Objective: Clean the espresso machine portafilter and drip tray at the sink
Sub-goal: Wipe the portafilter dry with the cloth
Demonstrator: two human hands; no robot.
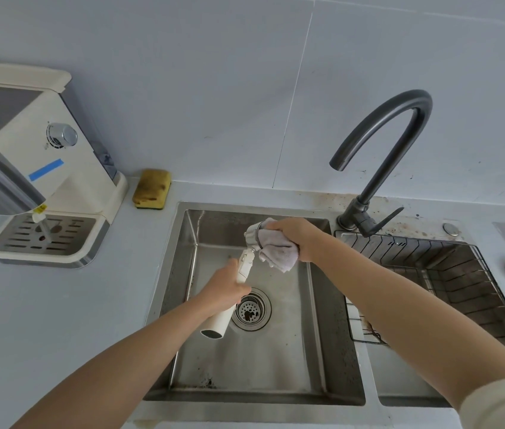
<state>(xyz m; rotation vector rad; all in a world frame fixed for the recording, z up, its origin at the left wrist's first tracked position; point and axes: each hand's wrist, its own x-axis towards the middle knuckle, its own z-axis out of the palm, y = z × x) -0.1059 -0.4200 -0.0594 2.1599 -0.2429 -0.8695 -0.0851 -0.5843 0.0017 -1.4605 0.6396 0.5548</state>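
Note:
Over the steel sink (331, 345) I hold the portafilter (245, 264) by its long white handle in my left hand (224, 289). Its metal head points up and away from me. My right hand (299, 238) presses a pale pink cloth (277, 249) against that head, and the cloth hangs down below my fingers. The cream espresso machine (43, 168) stands on the counter at the left. Its slotted drip tray (45, 235) sits in place at the machine's base.
A dark curved faucet (390, 144) rises behind the sink on the right, with no water running. A wire dish rack (449, 283) fills the basin to the right. A stained yellow sponge (152, 188) leans on the wall. The drain strainer (251, 311) holds dark residue.

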